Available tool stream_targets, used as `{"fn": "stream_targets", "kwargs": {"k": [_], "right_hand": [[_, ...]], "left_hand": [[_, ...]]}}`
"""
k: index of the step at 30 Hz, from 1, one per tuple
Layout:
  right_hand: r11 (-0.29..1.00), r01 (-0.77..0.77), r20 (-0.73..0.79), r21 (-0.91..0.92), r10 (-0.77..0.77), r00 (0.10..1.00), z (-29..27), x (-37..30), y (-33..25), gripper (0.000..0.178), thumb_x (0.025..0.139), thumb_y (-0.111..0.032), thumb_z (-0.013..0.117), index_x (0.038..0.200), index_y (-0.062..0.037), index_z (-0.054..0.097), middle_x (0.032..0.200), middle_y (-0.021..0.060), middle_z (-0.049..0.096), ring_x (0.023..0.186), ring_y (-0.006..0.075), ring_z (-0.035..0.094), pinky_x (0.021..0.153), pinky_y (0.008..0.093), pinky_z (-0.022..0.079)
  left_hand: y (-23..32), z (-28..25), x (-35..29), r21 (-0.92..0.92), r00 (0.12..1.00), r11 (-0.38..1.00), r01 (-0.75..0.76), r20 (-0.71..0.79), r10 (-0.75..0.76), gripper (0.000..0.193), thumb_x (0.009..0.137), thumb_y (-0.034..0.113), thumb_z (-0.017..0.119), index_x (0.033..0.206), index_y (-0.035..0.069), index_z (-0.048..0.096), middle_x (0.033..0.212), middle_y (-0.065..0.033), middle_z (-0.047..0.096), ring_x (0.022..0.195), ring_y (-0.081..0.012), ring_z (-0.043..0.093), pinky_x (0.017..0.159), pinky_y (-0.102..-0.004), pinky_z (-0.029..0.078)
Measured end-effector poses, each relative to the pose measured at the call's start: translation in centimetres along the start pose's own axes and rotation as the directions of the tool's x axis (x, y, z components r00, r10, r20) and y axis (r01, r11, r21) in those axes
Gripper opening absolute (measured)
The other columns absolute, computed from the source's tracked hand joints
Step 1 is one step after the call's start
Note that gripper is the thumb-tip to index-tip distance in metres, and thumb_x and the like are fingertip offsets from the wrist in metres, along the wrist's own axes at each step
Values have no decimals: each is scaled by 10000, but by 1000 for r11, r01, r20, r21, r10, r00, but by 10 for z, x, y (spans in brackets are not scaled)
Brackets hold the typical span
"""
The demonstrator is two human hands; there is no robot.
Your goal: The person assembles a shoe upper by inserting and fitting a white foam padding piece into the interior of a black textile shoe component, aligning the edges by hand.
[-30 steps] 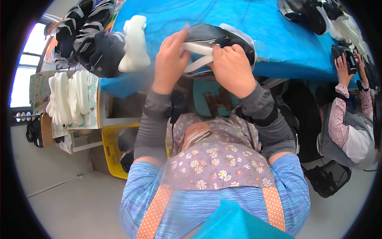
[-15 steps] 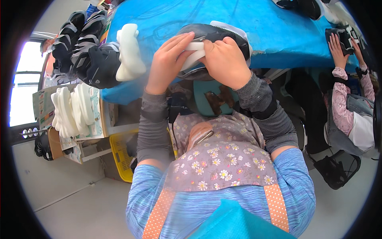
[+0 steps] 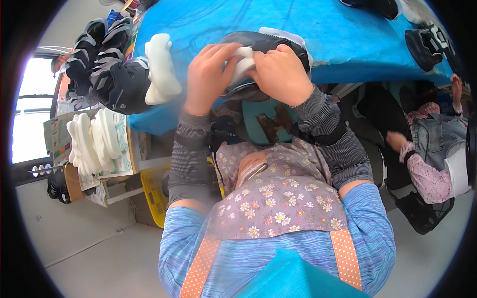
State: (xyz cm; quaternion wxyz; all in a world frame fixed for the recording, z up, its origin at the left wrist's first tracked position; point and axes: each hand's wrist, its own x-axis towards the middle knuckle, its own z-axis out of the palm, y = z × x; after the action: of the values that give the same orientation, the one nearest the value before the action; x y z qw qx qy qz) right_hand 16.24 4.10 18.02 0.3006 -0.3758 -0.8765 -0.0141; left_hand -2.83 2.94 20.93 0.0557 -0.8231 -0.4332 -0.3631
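Note:
At the near edge of the blue-covered table, a black shoe-like item (image 3: 247, 38) with white edging lies under my hands. Between them is a bent white foam piece (image 3: 242, 68), partly hidden by my fingers. My left hand (image 3: 209, 74) closes on its left side, fingers over the top and thumb below. Against its right end, my right hand (image 3: 283, 73) is curled shut, thumb and forefinger pinching it. Whether those right fingers also grip the black item is hidden. To the left of my left hand stands a separate white shaped foam insert (image 3: 162, 69).
Black and grey shoes (image 3: 119, 84) are piled at the left. More white foam inserts (image 3: 92, 141) rest on a lower stand, near a yellow basket (image 3: 155, 196). On the right sits a co-worker (image 3: 435, 149), with a black shoe (image 3: 421, 48) on the table's far right.
My hands stay around the white foam, the left shifting slightly. The co-worker's hands have come off the black shoe, one now lowered beside the table.

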Motion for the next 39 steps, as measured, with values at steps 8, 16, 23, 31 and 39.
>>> {"fn": "stream_targets", "kwargs": {"k": [8, 16, 23, 31, 39], "right_hand": [[992, 121, 67, -37, -119, 991, -5, -3, 13, 218, 826, -295, 709, 841, -80, 677, 704, 69, 681, 720, 223, 675, 766, 340, 454], [992, 113, 46, 50, -115, 992, 1, 3, 23, 168, 814, -264, 731, 933, -148, 713, 755, 56, 707, 683, 217, 658, 760, 337, 449], [997, 73, 11, -25, -72, 997, 6, 15, 11, 190, 848, -307, 713, 943, -142, 717, 767, 93, 713, 717, 251, 699, 705, 358, 543], [995, 84, 63, -53, -80, 995, 11, 22, 5, 292, 862, -417, 662, 849, -132, 721, 709, 101, 687, 664, 267, 696, 606, 366, 539], [993, 116, 129, -35, -111, 985, 12, 34, 4, 155, 808, -278, 703, 893, -150, 728, 698, 98, 666, 667, 286, 675, 600, 406, 525]], "left_hand": [[-2, 1, 16, 119, 991, 992, -35, 131, 19, 237, 804, 127, 723, 1038, 93, 720, 953, -61, 672, 921, -279, 630, 820, -376, 507], [-3, -11, 19, 205, 989, 974, -102, -81, 120, 428, 788, 152, 781, 1199, 109, 670, 1059, -87, 671, 971, -270, 628, 873, -388, 491], [-8, -67, -18, 66, 894, 994, -90, 444, 52, 601, 668, 215, 844, 1235, 143, 658, 1167, -50, 673, 1030, -278, 590, 888, -381, 494], [-44, -60, -36, 143, 909, 974, -177, 402, 107, 421, 688, 201, 814, 1087, 149, 690, 1140, 32, 682, 1050, -252, 584, 919, -376, 472], [-61, -59, -49, 168, 911, 958, -231, 384, 152, 334, 746, 131, 772, 1070, 130, 692, 1161, 37, 672, 1068, -245, 582, 943, -400, 450]]}}
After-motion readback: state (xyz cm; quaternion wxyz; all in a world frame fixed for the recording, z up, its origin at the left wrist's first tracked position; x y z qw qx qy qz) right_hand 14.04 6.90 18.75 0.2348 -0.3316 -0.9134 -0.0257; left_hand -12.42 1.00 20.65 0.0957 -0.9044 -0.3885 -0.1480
